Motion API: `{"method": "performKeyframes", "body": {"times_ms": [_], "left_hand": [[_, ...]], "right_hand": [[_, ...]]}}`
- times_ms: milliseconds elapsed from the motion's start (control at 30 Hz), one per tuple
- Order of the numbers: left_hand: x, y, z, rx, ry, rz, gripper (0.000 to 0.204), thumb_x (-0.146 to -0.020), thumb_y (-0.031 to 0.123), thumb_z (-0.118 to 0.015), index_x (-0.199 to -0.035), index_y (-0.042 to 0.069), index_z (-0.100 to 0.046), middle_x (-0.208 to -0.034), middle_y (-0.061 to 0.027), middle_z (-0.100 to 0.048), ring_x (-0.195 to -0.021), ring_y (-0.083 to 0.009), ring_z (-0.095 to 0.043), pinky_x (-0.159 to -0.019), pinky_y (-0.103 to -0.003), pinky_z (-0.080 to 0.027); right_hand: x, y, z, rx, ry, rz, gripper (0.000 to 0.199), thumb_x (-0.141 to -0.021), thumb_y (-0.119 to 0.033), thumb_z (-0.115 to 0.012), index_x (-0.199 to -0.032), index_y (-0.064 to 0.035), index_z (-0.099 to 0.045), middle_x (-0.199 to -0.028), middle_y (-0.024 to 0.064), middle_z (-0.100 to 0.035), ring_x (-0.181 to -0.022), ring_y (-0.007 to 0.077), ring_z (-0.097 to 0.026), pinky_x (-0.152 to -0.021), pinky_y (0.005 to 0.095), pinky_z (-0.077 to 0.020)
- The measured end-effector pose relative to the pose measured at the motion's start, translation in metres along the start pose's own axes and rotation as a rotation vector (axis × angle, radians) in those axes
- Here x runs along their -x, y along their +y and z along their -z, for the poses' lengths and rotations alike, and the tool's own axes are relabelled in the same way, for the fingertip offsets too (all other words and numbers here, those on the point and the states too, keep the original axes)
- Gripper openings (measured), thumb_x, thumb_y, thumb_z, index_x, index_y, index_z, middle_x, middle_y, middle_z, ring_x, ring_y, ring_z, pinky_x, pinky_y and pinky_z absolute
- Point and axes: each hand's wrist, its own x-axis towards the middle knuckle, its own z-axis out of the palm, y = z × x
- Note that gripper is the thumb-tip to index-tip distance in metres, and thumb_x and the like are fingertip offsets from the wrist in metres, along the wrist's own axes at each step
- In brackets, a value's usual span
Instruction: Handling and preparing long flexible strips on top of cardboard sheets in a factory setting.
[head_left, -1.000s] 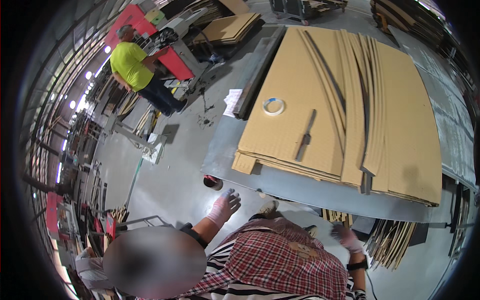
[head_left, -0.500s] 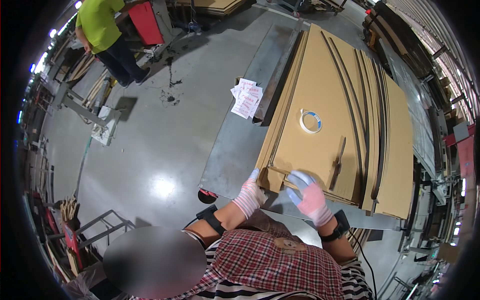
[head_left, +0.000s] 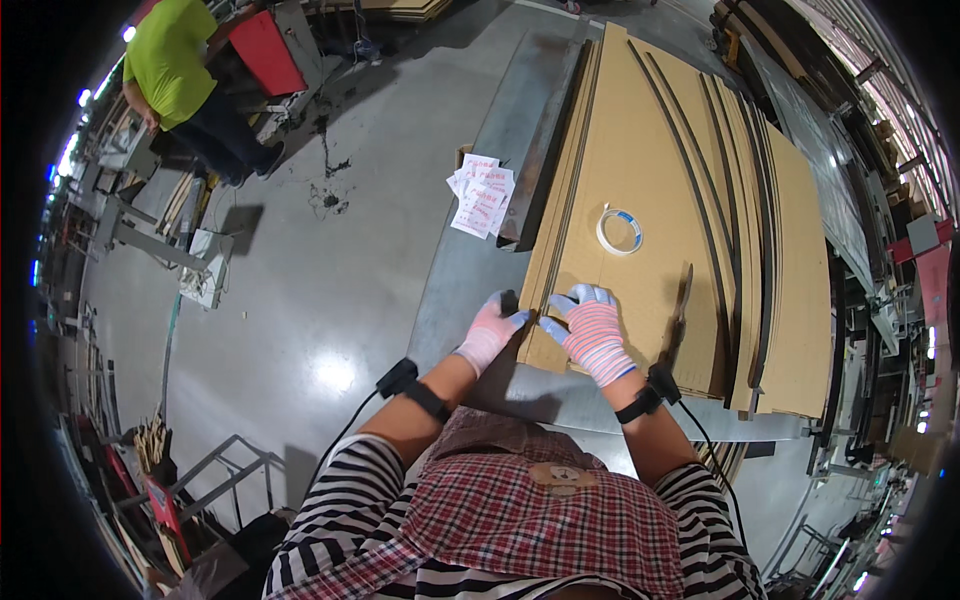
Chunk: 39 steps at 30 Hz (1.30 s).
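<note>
A stack of flat brown cardboard sheets (head_left: 650, 180) lies on a grey metal table (head_left: 470, 270). My left hand (head_left: 488, 332), in a pink striped glove, touches the near left corner of the stack at its edge. Just to its right, my right hand (head_left: 590, 330), in a striped glove with blue fingertips, rests on top of that corner, its fingers curled at the edge. Whether either hand grips a sheet I cannot tell. A roll of clear tape (head_left: 620, 230) lies on the top sheet beyond my right hand. A dark tool (head_left: 678, 312) lies to the right of that hand.
White printed papers (head_left: 482, 195) lie on the table left of the stack. A person in a yellow-green shirt (head_left: 175, 65) stands at the far left beside a red cart (head_left: 265, 50). Metal racks and frames line the left side. More sheets lean at the right.
My view has swung over the table and closer to the stack. Both hands came forward from my body and together onto the near left corner of the cardboard.
</note>
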Motion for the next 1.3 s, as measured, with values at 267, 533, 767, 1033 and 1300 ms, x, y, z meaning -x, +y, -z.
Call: {"method": "performKeyframes", "body": {"times_ms": [267, 533, 767, 1033, 1300], "left_hand": [[-0.050, 0.037, -0.017, -0.163, -0.184, 0.601, 0.064, -0.076, 0.045, -0.075, -0.115, -0.001, -0.056, -0.091, -0.0121, -0.064, -0.072, -0.0220, -0.056, -0.064, -0.039, -0.048], [-0.065, 0.034, -0.031, -0.254, -0.110, 0.550, 0.056, -0.078, 0.031, -0.074, -0.117, -0.002, -0.052, -0.100, -0.0150, -0.065, -0.089, -0.0262, -0.064, -0.076, -0.040, -0.053], [-0.061, 0.042, -0.028, -0.014, -0.202, 0.624, 0.046, -0.084, 0.032, -0.065, -0.112, -0.004, -0.058, -0.095, -0.0173, -0.066, -0.084, -0.0257, -0.063, -0.074, -0.041, -0.052], [-0.069, 0.032, -0.023, -0.323, -0.273, 0.292, 0.060, -0.081, 0.041, -0.065, -0.115, -0.007, -0.056, -0.097, -0.0230, -0.066, -0.090, -0.0338, -0.063, -0.080, -0.041, -0.050], [-0.045, 0.047, -0.019, 0.290, -0.256, 0.503, 0.048, -0.079, 0.030, -0.065, -0.117, 0.001, -0.058, -0.099, -0.0100, -0.066, -0.086, -0.0239, -0.063, -0.079, -0.039, -0.051]], "right_hand": [[-0.003, 0.027, -0.029, -0.046, 0.461, 0.227, 0.040, -0.078, -0.045, -0.064, -0.103, -0.0144, -0.067, -0.125, 0.0114, -0.048, -0.123, 0.0307, -0.038, -0.107, 0.0500, -0.0240], [0.002, 0.037, -0.025, -0.113, 0.405, 0.233, 0.041, -0.079, -0.043, -0.064, -0.107, -0.0147, -0.066, -0.131, 0.0118, -0.047, -0.126, 0.0315, -0.035, -0.109, 0.0517, -0.0218], [0.014, 0.044, -0.021, -0.250, 0.420, 0.294, 0.040, -0.078, -0.037, -0.065, -0.109, -0.0105, -0.064, -0.128, 0.0148, -0.048, -0.123, 0.0343, -0.039, -0.108, 0.0508, -0.0246], [0.030, 0.050, -0.027, -0.194, 0.366, 0.379, 0.047, -0.080, -0.036, -0.063, -0.117, -0.0071, -0.060, -0.132, 0.0165, -0.046, -0.127, 0.0353, -0.037, -0.110, 0.0502, -0.0226], [0.026, 0.036, -0.018, -0.136, 0.328, 0.306, 0.051, -0.079, -0.045, -0.064, -0.122, -0.0179, -0.059, -0.130, 0.0140, -0.048, -0.124, 0.0336, -0.038, -0.108, 0.0517, -0.0225]]}}
